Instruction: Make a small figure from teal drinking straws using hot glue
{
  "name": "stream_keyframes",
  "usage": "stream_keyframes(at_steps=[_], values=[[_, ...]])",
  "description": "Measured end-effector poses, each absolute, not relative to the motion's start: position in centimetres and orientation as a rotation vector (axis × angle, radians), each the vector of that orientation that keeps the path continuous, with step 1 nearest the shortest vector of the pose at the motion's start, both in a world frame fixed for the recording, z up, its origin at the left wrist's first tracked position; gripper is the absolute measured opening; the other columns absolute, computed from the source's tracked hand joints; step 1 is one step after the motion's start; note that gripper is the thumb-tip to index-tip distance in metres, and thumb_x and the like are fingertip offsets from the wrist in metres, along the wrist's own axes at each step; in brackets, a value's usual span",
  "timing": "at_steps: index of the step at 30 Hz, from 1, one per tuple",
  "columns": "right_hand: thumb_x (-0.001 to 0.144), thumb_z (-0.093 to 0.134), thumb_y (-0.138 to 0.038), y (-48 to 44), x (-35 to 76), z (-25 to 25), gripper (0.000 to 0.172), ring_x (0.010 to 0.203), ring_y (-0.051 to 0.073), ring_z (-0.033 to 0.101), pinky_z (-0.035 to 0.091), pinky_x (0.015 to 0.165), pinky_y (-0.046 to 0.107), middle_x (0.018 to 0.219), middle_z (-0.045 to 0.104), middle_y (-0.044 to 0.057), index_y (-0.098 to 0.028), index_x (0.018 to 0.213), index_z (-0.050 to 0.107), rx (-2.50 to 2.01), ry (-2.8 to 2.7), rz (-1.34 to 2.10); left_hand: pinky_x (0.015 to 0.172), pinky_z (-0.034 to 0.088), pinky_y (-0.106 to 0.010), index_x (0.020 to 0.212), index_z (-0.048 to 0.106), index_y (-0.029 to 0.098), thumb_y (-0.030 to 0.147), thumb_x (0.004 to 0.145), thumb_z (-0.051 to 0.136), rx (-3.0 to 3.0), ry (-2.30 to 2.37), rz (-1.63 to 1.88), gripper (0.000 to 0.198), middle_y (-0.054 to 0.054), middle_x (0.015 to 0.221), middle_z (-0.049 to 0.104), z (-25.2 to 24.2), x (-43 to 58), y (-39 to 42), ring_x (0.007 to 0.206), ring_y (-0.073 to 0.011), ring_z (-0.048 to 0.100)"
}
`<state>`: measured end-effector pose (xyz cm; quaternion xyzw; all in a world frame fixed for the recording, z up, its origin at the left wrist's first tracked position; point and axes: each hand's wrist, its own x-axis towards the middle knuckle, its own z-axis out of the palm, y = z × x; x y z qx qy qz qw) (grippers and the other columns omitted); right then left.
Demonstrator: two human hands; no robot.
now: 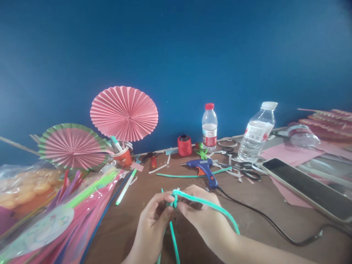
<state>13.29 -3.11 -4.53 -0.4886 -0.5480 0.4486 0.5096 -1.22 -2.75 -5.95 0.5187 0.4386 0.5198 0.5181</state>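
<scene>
Left hand [152,222]: thumb and finger pinched tight on a long, fuzzy, blue-green craft stem [226,213]
Right hand [205,220]: thumb and finger pinched on it too, close beside the left fingertips
Fuzzy stem: bent between both hands, above the brown table [123,227], one end over the right wrist
Glue gun: blue plastic one with an orange trigger [204,170], lying past the hands
</scene>
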Motion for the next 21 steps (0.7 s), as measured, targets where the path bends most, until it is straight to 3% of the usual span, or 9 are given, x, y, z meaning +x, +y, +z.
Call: stream_keyframes(at_steps=[4, 9, 14, 21], values=[[0.072, 0.058, -0.017, -3.1, 13.6, -4.6, 0.008, 0.063, 0.013, 0.051, 0.039, 0.057, 0.023, 0.067, 0.054, -0.002, -0.02, 0.065, 0.059, -1.145, -1.42, 1.037, 0.058, 0.045, -0.02, 0.076, 0.062, 0.02, 0.024, 0.07, 0.066, 1.264, 1.046, 1.238, 0.007, 0.0, 0.075, 0.062, -5.9, -1.3, -2.5, 0.062, -0.0118, 0.054], [0.068, 0.059, -0.015, -2.5, 14.0, -3.8, 0.009, 0.058, 0.01, 0.045, 0.037, 0.055, 0.022, 0.061, 0.048, -0.005, -0.019, 0.062, 0.053, -1.069, -1.407, 1.227, 0.063, 0.045, -0.023, 0.08, 0.06, 0.02, 0.025, 0.075, 0.061, 1.242, 0.959, 1.15, 0.007, -0.002, 0.081, 0.063, -5.8, -1.3, -2.6, 0.071, -0.0148, 0.057], [0.069, 0.056, -0.014, -2.3, 14.0, -4.0, 0.011, 0.063, 0.01, 0.046, 0.038, 0.061, 0.022, 0.068, 0.045, -0.003, -0.018, 0.059, 0.051, -0.924, -1.301, 1.418, 0.079, 0.043, -0.03, 0.083, 0.059, 0.02, 0.024, 0.077, 0.058, 1.271, 0.899, 1.084, 0.007, -0.005, 0.088, 0.064, -5.3, -1.1, -2.8, 0.084, -0.0186, 0.056], [0.074, 0.049, -0.013, -2.5, 14.3, -4.6, 0.01, 0.061, 0.012, 0.046, 0.037, 0.057, 0.023, 0.067, 0.049, -0.003, -0.021, 0.068, 0.05, -1.065, -1.602, 1.022, 0.07, 0.042, -0.025, 0.089, 0.061, 0.02, 0.027, 0.079, 0.056, 1.353, 0.974, 1.046, 0.013, -0.003, 0.08, 0.061, -5.5, -1.3, -2.7, 0.076, -0.0163, 0.054]])
